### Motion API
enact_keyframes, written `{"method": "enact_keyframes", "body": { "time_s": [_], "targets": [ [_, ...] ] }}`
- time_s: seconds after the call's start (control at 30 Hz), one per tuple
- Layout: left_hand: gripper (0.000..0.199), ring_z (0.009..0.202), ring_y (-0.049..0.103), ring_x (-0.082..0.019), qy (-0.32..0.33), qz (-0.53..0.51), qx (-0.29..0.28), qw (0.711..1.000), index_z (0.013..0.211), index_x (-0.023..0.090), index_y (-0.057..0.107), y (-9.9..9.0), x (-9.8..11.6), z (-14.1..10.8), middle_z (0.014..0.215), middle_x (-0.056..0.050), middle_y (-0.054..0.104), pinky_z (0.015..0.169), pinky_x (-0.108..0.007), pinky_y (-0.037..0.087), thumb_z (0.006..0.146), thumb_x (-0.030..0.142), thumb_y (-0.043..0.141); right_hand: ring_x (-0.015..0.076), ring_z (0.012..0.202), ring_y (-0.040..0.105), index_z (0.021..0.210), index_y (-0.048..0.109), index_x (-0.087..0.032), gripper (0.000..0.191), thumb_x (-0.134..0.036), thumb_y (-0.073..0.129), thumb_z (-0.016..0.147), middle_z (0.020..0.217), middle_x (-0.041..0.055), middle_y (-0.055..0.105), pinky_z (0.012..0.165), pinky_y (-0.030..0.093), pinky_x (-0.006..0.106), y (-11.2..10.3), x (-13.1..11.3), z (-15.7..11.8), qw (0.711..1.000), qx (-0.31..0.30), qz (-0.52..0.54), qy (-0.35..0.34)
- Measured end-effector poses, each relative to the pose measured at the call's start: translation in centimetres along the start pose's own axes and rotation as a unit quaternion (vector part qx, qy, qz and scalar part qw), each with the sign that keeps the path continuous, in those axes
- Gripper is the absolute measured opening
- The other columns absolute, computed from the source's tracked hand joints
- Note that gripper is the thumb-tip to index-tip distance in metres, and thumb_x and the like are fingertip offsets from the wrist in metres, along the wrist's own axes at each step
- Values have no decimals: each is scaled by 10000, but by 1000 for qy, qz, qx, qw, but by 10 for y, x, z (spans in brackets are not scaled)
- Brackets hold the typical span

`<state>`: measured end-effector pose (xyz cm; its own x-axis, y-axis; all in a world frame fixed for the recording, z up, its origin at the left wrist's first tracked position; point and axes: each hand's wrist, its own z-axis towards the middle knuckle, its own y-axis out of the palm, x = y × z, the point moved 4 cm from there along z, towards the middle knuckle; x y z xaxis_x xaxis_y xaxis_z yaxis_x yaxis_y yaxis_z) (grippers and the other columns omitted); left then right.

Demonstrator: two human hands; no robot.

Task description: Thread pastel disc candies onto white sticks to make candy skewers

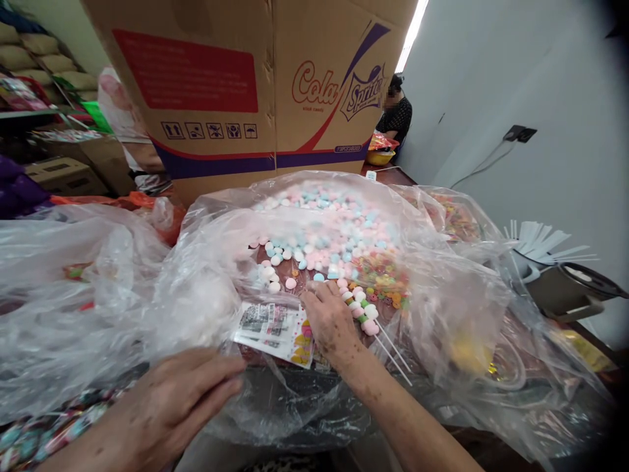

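My left hand (189, 393) is at the lower left, its fingers stretched out over crumpled clear plastic, with nothing visible in it. My right hand (331, 321) reaches to the middle, fingers bent downward and close together; what they hold, if anything, is hidden. Just right of it lie candy skewers (362, 307), pink, white and green pieces on white sticks. Flat printed packets (272, 331) lie to its left. Beyond the fingers spreads a pile of pink, white and blue marshmallow-like candies (319, 229), partly under clear plastic. Small ring-shaped gummies (381, 278) sit beside the pile.
A large cardboard box (211, 85) stands at the back. Loose plastic sheeting (88, 288) covers the left side. At right stand white sticks (540, 242) and a dark container (565, 288). Wrapped candies (49, 432) lie lower left. A person (397, 111) is behind the box.
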<state>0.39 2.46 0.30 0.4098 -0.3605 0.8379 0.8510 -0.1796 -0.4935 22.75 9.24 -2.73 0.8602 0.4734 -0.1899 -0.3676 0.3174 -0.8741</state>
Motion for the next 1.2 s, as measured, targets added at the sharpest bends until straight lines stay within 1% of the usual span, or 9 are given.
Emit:
{"method": "enact_keyframes", "body": {
  "time_s": [0.07,0.13,0.2,0.33,0.53,0.73,0.87,1.0,1.2],
  "targets": [
    [276,917,683,-268,110,151,25,982,1093,236,747,13,17,26,999,-64,773,865,-326,485,818,254,733,265,966,498,906,654,-156,165,-73,516,940,1116,142,629,849,435,383,-13,-7,-5,999,45,7,-18],
    [364,1114,606,-336,176,233,32,956,1186,152,667,31,25,43,1200,-146,703,989,-429,425,842,267,695,250,923,496,910,638,-147,204,-78,454,968,1060,133,636,830,438,375,-26,-17,-14,994,86,42,-54],
    [180,1067,600,-327,194,257,-2,947,1049,149,662,48,26,51,1073,-137,713,939,-447,432,898,216,588,225,845,494,893,612,-149,249,-73,394,986,921,104,634,787,439,357,-36,-25,-26,986,109,93,-79],
    [245,708,570,-200,125,214,-114,962,750,198,555,64,21,53,747,-31,631,668,-308,422,960,184,428,178,757,504,858,553,-183,191,-89,433,973,786,34,596,705,431,299,-46,-22,-47,970,104,216,-35],
    [255,598,495,-143,6,118,-213,970,713,211,514,67,21,54,649,32,552,559,-237,333,944,316,493,129,730,562,843,581,-207,159,-173,491,970,781,-11,609,669,437,240,-44,-4,-64,929,18,362,79],
    [362,569,405,-132,-8,42,-232,972,677,218,447,77,26,55,609,44,461,534,-247,285,985,406,412,145,674,487,763,540,-200,278,-198,420,1014,694,0,555,638,387,267,-53,-6,-68,950,128,285,22],
    [416,559,367,-128,-76,-50,-262,961,649,216,423,85,24,56,584,48,411,522,-252,272,982,465,392,151,616,443,684,460,-215,364,-232,383,1040,620,-4,496,601,349,284,-51,-7,-70,957,155,245,18],
    [312,595,381,-126,-103,-129,-253,953,754,194,552,89,12,57,629,48,452,553,-243,288,899,470,545,140,609,436,668,430,-215,364,-222,393,1030,619,-15,472,591,343,272,-48,-5,-70,955,141,258,41],
    [362,548,386,-121,-110,-100,-250,957,681,196,548,86,8,58,573,45,452,529,-239,275,922,462,504,133,721,530,803,523,-209,163,-212,487,962,768,-8,566,638,412,236,-49,-2,-66,934,20,341,106]
  ]
}}
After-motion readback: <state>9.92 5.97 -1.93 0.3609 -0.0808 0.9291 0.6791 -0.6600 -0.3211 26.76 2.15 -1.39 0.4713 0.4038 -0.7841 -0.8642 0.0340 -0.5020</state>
